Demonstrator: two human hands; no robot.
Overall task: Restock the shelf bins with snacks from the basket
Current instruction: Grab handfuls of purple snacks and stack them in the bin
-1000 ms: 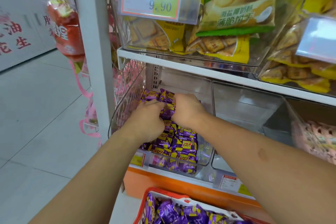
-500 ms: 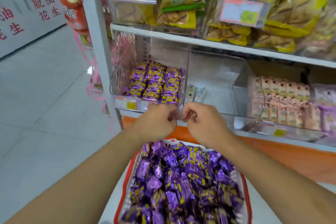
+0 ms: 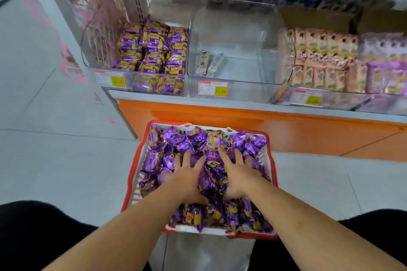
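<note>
1. Two hands are down in the basket (image 3: pixel 272 174): our left hand (image 3: pixel 189 175) and right hand (image 3: pixel 236 174) lie side by side with fingers spread flat on the purple snack packs (image 3: pixel 217 175), a small mound of packs bunched between them. Neither has closed around anything yet.
2. We judge the packs light and soft; they should give under pressure and slide over one another. The foil looks slick, so a loose pinch may slip.
3. Best hold, we think, is a scoop from both sides, palms pressing the mound together and fingers curling under it, rather than picking at crimped ends.
4. Wrappers are glossy, crinkled purple foil with yellow print, pillow-shaped. The basket is red-rimmed with white slotted walls and stands on the floor below the shelf.
5. Up on the shelf, the left bin (image 3: pixel 105 66) of clear hard plastic holds rows of the same packs; the middle bin (image 3: pixel 259 66) beside it holds only a couple of small items.
</note>
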